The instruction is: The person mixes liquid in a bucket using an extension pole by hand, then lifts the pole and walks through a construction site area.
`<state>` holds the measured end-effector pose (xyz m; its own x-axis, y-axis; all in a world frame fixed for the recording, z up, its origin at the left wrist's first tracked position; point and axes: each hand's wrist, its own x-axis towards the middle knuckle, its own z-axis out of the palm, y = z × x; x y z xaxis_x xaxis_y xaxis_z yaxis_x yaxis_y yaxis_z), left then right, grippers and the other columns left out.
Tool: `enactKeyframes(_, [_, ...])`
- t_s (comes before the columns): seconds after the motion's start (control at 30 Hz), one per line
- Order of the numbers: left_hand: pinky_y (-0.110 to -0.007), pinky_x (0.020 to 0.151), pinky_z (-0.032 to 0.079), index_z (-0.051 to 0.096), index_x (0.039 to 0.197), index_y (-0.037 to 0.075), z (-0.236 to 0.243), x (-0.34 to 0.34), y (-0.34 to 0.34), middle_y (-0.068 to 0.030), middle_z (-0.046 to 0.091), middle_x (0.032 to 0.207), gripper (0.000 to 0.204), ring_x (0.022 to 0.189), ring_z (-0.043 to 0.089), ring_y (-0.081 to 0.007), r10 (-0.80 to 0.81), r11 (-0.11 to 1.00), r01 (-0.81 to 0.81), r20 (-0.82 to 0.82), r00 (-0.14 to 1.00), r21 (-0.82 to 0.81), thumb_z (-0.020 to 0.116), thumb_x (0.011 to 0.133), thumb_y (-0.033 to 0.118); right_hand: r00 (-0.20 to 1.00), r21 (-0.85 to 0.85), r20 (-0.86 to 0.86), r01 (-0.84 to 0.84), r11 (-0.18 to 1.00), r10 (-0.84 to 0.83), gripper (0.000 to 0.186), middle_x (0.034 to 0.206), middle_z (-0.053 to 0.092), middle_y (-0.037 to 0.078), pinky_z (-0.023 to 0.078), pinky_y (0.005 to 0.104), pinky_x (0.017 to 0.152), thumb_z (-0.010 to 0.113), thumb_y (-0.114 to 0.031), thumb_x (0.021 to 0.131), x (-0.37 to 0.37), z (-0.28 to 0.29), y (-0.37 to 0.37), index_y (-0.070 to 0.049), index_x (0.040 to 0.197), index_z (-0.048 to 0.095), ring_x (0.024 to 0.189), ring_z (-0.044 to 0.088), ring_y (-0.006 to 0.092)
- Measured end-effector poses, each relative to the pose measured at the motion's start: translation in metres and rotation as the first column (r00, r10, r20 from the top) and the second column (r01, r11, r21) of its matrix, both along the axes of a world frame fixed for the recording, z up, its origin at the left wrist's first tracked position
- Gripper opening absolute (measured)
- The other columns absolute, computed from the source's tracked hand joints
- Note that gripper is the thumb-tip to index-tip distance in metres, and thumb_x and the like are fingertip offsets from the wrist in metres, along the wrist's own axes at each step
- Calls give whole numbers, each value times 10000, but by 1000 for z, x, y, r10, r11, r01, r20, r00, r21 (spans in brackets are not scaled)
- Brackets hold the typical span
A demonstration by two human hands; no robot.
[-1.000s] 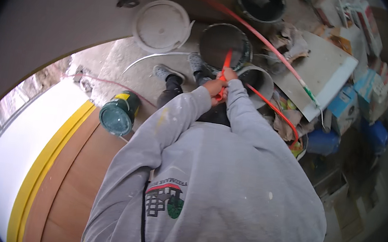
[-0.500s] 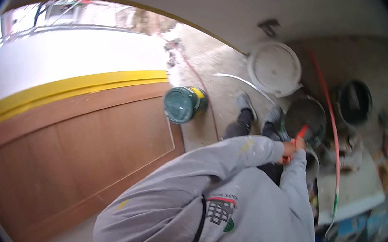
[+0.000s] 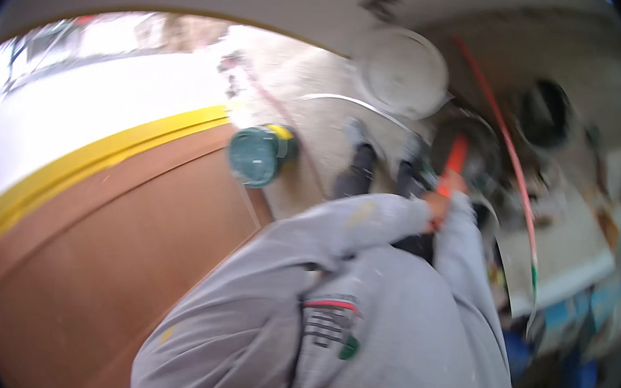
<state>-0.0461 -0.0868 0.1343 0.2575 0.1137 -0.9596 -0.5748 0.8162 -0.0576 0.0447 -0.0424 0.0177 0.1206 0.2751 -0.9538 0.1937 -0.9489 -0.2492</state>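
Observation:
In the blurred head view, my left hand (image 3: 433, 211) and my right hand (image 3: 456, 183) are close together, fingers closed on a bright orange tool (image 3: 456, 154). My right hand is higher in the picture, just beside the left. The tool's long end points up over a dark, round bucket (image 3: 483, 137); whether it dips inside is unclear. My grey shoes (image 3: 356, 130) stand left of that bucket. A lighter container (image 3: 485, 218) is partly hidden beside my right forearm.
White lid (image 3: 400, 70) beyond my feet; green bucket (image 3: 253, 157) at left; brown panel (image 3: 81, 260) with yellow trim (image 3: 110, 137). Right side: dark bucket (image 3: 544, 111), long pink pole (image 3: 513, 160), pale board (image 3: 557, 245), cluttered boxes (image 3: 573, 308). A pink cord crosses the floor.
My view has swung leftward, showing more of the panel and opening; hands and buckets now sit further right in the picture. Both hands still grip the orange tool.

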Motion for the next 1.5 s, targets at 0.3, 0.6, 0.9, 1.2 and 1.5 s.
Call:
enactKeyframes(0.3, [-257, 376, 297, 458, 785, 116, 45, 14, 23, -27, 414, 619, 162, 473, 402, -139, -18, 962, 119, 376, 927, -247, 464, 911, 219, 981, -71, 151, -115, 991, 125, 343, 567, 598, 132, 475, 395, 457, 436, -282, 847, 37, 43, -11, 6, 742, 589, 497, 611, 251])
enactKeyframes(0.6, [-231, 376, 270, 444, 788, 154, 96, 17, -6, 41, 394, 590, 173, 446, 362, -68, -276, 930, 292, 100, 956, -223, 479, 926, 252, 951, -294, -76, 266, 918, -300, 173, 590, 542, 108, 428, 369, 384, 509, -215, 864, 6, 74, -47, -48, 869, 553, 437, 528, 206])
enactKeyframes(0.9, [-256, 402, 299, 472, 844, 116, 86, 8, -16, 7, 417, 619, 190, 489, 406, -105, -326, 943, 316, -92, 941, -105, 506, 923, 286, 986, -6, -72, 147, 989, -147, 229, 605, 539, 97, 443, 356, 384, 483, -243, 886, -14, 78, -31, -62, 998, 568, 435, 519, 195])
enactKeyframes(1.2, [-268, 402, 297, 486, 804, 116, 71, 16, 9, 2, 435, 617, 216, 473, 404, -138, -112, 985, 123, 98, 989, -117, 510, 920, 296, 985, 15, 68, 160, 987, -161, 217, 563, 570, 144, 429, 389, 358, 479, -200, 881, 15, 65, -7, -12, 937, 573, 423, 556, 228])
enactKeyframes(1.5, [-332, 404, 329, 485, 764, 80, 75, 31, 6, -49, 439, 609, 242, 477, 416, -176, -72, 994, 84, 159, 985, -69, 478, 909, 273, 991, -72, 136, 15, 997, -5, 255, 571, 589, 149, 453, 392, 394, 457, -160, 858, 39, 61, -1, 43, 944, 587, 419, 561, 242])
